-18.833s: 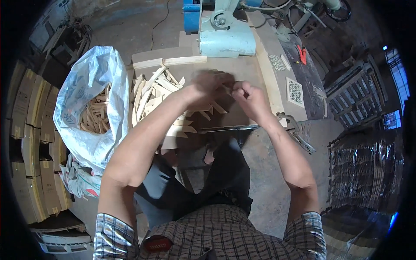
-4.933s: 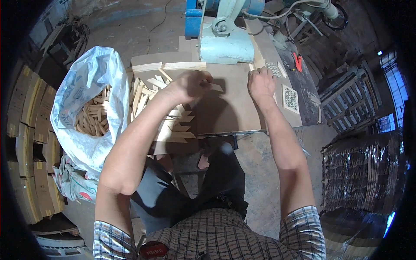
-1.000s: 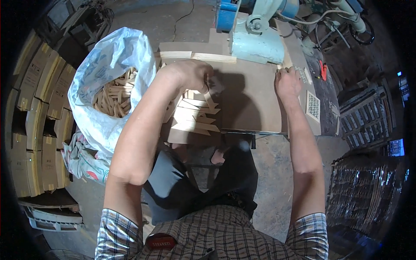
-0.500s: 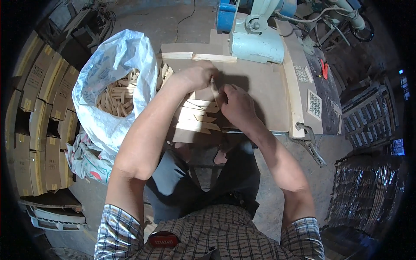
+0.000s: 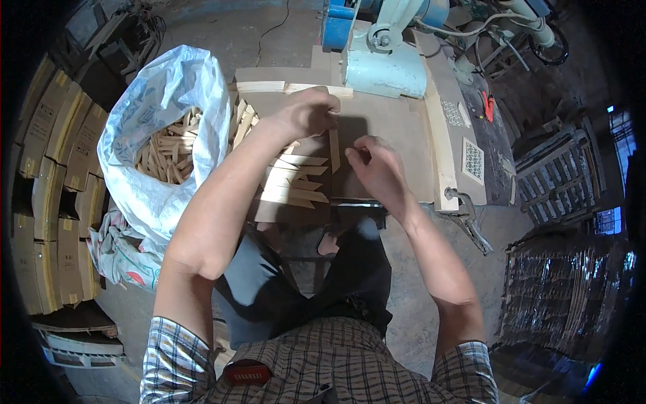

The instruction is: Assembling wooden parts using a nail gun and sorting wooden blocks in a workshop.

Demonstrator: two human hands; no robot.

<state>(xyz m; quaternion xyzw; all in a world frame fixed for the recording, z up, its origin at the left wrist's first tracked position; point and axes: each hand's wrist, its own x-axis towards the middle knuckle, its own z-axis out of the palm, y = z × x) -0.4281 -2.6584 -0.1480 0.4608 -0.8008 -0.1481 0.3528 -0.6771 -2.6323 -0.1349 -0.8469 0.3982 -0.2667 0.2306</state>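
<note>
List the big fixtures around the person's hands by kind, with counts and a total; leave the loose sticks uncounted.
Hands: 2, the left hand and right hand, over loose wooden sticks
White sack of sticks: 1
Brown work board: 1
Pale blue machine: 1
Metal clamp: 1
Total: 6

Left hand curled, right hand pinching, forearms extended.

Counts from my head view

I count two bare hands, left hand and right hand, one white woven plastic sack of wood offcuts, one pale-blue metal machine, one metal clamp, and many loose pale wooden strips, too overlapped to number.
</note>
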